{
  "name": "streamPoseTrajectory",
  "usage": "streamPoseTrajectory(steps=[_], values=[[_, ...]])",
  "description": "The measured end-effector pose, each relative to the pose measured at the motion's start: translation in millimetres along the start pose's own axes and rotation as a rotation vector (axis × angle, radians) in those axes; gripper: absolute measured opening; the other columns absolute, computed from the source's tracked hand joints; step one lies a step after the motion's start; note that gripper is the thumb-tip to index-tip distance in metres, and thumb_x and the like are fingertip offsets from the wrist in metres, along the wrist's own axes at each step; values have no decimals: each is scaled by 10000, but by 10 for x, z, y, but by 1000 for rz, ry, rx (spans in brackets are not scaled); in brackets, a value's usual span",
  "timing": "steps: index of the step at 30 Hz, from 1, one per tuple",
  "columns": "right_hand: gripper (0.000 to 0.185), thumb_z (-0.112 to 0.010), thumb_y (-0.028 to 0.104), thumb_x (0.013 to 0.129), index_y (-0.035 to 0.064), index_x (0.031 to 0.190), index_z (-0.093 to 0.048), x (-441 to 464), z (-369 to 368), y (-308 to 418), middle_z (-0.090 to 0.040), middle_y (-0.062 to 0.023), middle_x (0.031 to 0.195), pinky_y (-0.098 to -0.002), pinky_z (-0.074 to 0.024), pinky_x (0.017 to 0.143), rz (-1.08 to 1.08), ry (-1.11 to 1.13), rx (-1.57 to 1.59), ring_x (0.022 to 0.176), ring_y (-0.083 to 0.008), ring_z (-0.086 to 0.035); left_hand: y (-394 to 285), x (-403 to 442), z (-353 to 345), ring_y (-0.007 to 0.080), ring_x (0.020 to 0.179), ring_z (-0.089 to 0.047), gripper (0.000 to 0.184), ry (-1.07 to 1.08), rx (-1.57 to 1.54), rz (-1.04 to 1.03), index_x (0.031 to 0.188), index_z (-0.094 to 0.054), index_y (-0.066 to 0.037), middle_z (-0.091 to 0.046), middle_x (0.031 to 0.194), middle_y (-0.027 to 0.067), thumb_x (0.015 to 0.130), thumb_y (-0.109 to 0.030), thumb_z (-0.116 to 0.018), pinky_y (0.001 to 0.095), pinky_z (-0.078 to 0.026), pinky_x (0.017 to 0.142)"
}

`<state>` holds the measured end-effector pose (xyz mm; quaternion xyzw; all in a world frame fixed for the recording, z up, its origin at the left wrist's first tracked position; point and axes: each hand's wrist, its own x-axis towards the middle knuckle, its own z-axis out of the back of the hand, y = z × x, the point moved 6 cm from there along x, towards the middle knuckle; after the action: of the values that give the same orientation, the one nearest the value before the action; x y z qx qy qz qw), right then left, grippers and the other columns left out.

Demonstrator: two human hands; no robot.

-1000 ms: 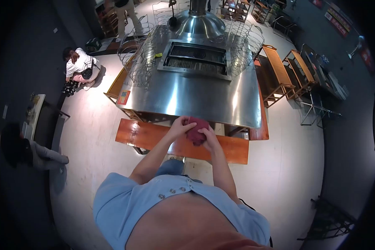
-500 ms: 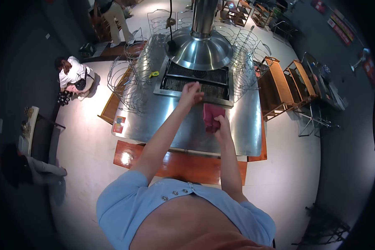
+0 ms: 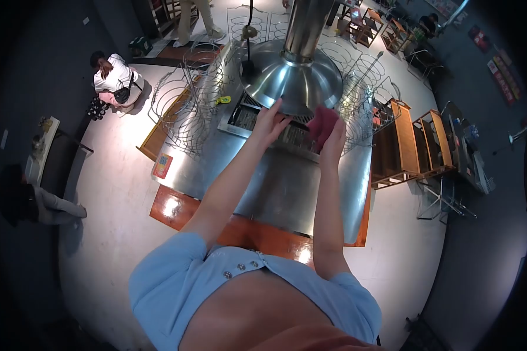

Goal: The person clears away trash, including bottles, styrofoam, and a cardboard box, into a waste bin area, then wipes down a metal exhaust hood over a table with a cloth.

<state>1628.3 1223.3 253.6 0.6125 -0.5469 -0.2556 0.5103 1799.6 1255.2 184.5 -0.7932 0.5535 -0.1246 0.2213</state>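
Clock centred on the view. Dark red cloth (image 3: 322, 126) between 1 and 2 o'clock, bunched, up in the air in front of the steel hood (image 3: 293, 82), over the right part of the grill (image 3: 234, 127). Right hand (image 3: 332, 141) grips it from the right side; finger detail partly hidden, cloth edges a bit blurred. Left hand (image 3: 268, 126) at 12 o'clock, fingers spread and pointing up at the hood's lower rim, nothing seen in it; can't tell if the fingertips touch. Cloth looks light, soft, limp, probably not slippery, nothing to break; likely folds over whatever it's pressed on. Best hold is a bunched fold near its middle, since a corner would let the rest flop. Hood looks stiff, smooth, maybe slick; rim is the natural grab. Below: steel table (image 3: 275, 199), wooden bench (image 3: 257, 234) at 6. Wire racks (image 3: 187, 111) at 10, card (image 3: 162, 166) at 9.
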Motion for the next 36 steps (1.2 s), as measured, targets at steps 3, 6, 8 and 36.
streamPoseTrajectory(steps=[3, 6, 8, 36], values=[[371, -483, 278, 908, -10, 1140, -514, 318, -154, 285, -584, -120, 1033, -295, -442, 820, 208, -113, -319, 897, -207, -568, -16, 13, -21, 227, 1008, -560, 313, -23, 5, -2, 1155, -455, -118, -566, 1082, 66, 873, -177, -577, 426, -441, 900], [364, -548, 221, 835, -9, 1117, -534, 684, -300, 356, -590, -155, 1010, -340, -433, 839, 438, -142, -708, 911, -263, -565, -5, 33, 21, 245, 1006, -573, 285, -32, -10, -14, 1151, -459, -64, -556, 1104, 105, 891, -147, -543, 405, -489, 874], [369, -577, 188, 790, -6, 1102, -548, 855, -372, 348, -592, -174, 1003, -366, -425, 849, 593, -158, -957, 919, -297, -561, -13, 8, -1, 244, 940, -608, 282, -18, 62, -16, 1146, -458, -52, -571, 1072, 116, 893, -148, -536, 347, -554, 764], [264, -656, 74, 742, 103, 1004, -638, 17, -963, 158, -611, -50, 1066, -343, -442, 774, 980, 360, -1106, 843, -252, -547, -293, -218, 65, 167, 757, -640, 265, -28, 188, -102, 1127, -473, -50, -597, 956, 67, 884, -129, -545, 249, -569, 574]])
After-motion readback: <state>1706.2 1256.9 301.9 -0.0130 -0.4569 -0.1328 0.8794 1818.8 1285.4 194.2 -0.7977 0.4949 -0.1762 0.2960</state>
